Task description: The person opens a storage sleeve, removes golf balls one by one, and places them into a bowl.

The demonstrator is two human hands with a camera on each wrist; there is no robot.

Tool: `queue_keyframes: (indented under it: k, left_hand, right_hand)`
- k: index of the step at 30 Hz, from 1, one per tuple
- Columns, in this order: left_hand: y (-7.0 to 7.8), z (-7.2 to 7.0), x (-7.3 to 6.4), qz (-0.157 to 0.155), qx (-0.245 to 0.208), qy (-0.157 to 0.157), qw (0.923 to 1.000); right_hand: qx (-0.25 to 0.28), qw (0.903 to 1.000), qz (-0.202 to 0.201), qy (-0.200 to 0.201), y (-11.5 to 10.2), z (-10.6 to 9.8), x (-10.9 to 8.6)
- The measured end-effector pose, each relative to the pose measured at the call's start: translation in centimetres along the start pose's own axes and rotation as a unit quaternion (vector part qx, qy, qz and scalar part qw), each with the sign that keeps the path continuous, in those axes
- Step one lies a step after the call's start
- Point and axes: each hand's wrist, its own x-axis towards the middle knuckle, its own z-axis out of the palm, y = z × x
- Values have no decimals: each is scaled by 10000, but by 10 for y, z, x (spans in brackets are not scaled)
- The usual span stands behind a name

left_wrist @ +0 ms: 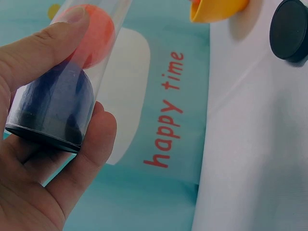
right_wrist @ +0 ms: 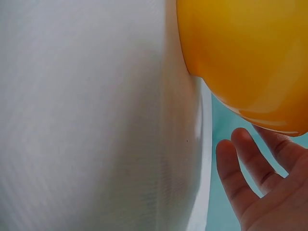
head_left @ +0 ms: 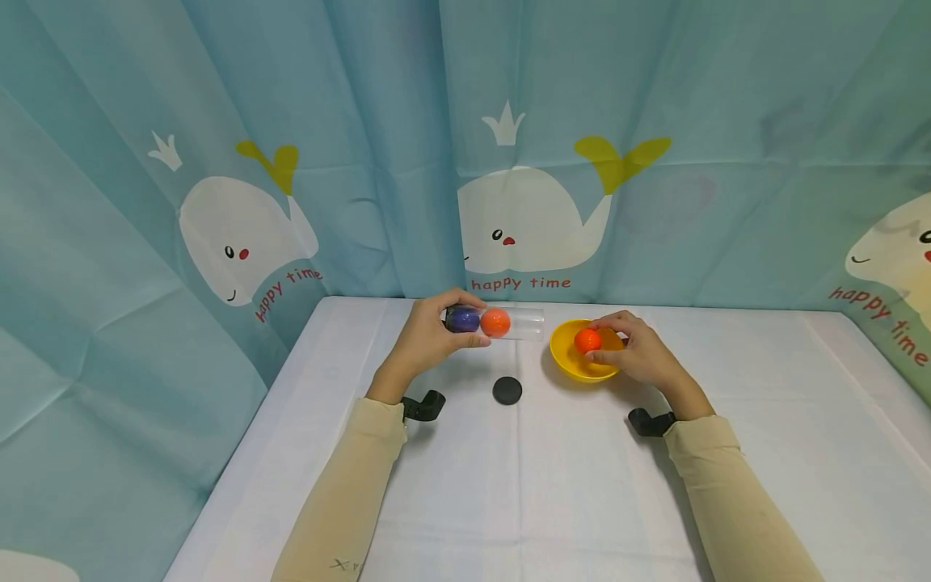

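Note:
My left hand (head_left: 429, 331) grips a clear plastic tube (head_left: 528, 323) by its closed end, thumb on one side and fingers on the other. The tube lies on its side in the head view, its far end pointing right towards the bowl. A dark blue-purple ball (left_wrist: 57, 98) sits at the bottom of the tube, with an orange ball (head_left: 495, 322) beside it. My right hand (head_left: 640, 349) reaches into a yellow bowl (head_left: 563, 356) and pinches another orange ball (head_left: 587, 341) between thumb and fingers. In the right wrist view the bowl's side hides that ball and the fingertips.
On the white-covered table (head_left: 524, 493) a round black cap (head_left: 507, 390) lies flat between the two hands, nearer the front than the tube. A blue curtain (head_left: 393, 113) printed with whales stands behind the table and along its left side.

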Motion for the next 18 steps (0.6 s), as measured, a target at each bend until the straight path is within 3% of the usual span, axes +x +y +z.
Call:
queue_keyframes:
  k: [11, 18]
  left_hand:
    - [3, 0, -1, 32, 36, 7, 10000]
    - [3, 1, -1, 29, 79, 21, 10000]
  right_hand:
    - [547, 9984, 137, 88, -3, -2, -1]
    - [527, 9976, -142, 418, -11, -8, -2]
